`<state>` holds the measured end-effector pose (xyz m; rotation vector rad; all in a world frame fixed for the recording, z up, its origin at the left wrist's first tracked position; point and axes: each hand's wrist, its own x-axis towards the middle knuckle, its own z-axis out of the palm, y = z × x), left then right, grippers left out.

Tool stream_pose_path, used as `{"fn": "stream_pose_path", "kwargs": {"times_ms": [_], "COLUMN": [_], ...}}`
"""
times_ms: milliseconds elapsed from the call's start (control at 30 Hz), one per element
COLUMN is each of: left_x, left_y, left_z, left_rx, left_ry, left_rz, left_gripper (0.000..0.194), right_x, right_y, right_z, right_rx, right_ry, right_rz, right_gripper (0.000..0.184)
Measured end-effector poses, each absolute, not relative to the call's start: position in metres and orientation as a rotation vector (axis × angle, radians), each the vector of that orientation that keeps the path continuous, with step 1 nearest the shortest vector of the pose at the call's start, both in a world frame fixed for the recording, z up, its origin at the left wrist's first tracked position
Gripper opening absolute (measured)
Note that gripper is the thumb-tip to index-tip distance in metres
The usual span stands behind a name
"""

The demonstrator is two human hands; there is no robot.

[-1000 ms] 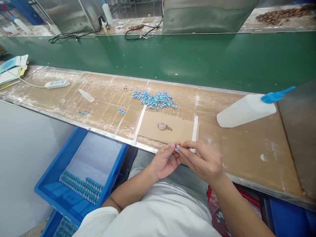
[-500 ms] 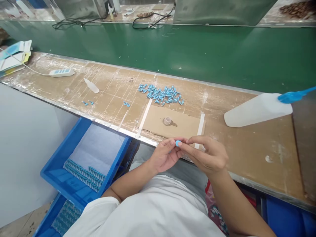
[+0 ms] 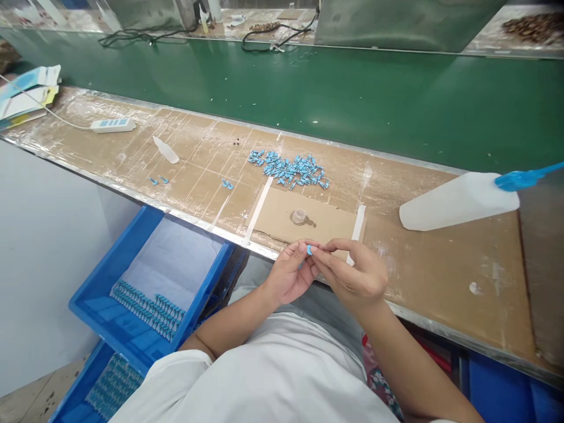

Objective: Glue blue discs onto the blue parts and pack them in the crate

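Just over the table's front edge, my left hand (image 3: 291, 273) and my right hand (image 3: 356, 270) meet fingertip to fingertip. Pinched between them is a small blue piece (image 3: 309, 250), partly covered by the fingers, so its full shape is hidden. Beyond the hands a small clear cup (image 3: 298, 216) sits on a taped-down cardboard sheet (image 3: 328, 218). Behind that lies a heap of small blue pieces (image 3: 293, 169). A few more blue pieces (image 3: 227, 184) lie apart to the left.
A large white bottle with a blue nozzle (image 3: 458, 201) lies at the right. On the left are a small squeeze bottle (image 3: 166, 150) and a power strip (image 3: 113, 125). A blue tray (image 3: 81, 296) holds rows of blue pieces. A green belt (image 3: 308, 88) runs behind.
Both hands have shifted slightly left, the right hand more, drawing closer to the left. The blue piece has turned a little and now shows as a crescent between the fingertips.
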<state>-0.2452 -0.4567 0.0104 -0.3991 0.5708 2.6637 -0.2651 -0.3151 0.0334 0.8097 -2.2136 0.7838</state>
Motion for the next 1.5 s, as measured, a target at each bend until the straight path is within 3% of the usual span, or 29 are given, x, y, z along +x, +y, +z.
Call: {"fn": "stream_pose_path", "kwargs": {"times_ms": [367, 767, 833, 900, 967, 1067, 1300, 1500], "left_x": [-0.253, -0.260, -0.262, -0.263, -0.263, -0.261, -0.257, -0.257], "left_y": [-0.471, -0.491, -0.497, -0.501, -0.503, -0.504, -0.510, -0.514], "left_z": [0.012, 0.012, 0.011, 0.011, 0.011, 0.011, 0.009, 0.008], "left_rx": [-0.505, -0.545, -0.569, -0.603, -0.633, -0.655, -0.707, -0.775], "left_ry": [0.607, 0.550, 0.543, 0.545, 0.552, 0.553, 0.523, 0.594], "left_rz": [2.717, 2.818, 2.816, 2.812, 2.819, 2.820, 2.833, 2.837], "left_gripper": [0.022, 0.014, 0.013, 0.012, 0.010, 0.008, 0.005, 0.004], "right_x": [-0.268, -0.301, -0.323, -0.355, -0.391, -0.438, -0.472, -0.466], "right_y": [-0.341, -0.340, -0.327, -0.311, -0.295, -0.286, -0.294, -0.284], "right_z": [0.060, 0.051, 0.049, 0.041, 0.025, -0.003, -0.022, -0.014], "right_rx": [0.888, 1.108, 0.916, 0.380, -0.075, -0.182, -0.064, 0.278], "right_ry": [-2.350, -2.364, -2.412, -2.489, -2.678, -2.894, -3.123, -3.112], "right_rz": [0.580, 0.915, 1.099, 1.157, 1.101, 0.999, 0.844, 0.330], "right_gripper": [0.015, 0.024, 0.018, 0.023, 0.034, 0.038, 0.030, 0.028]}}
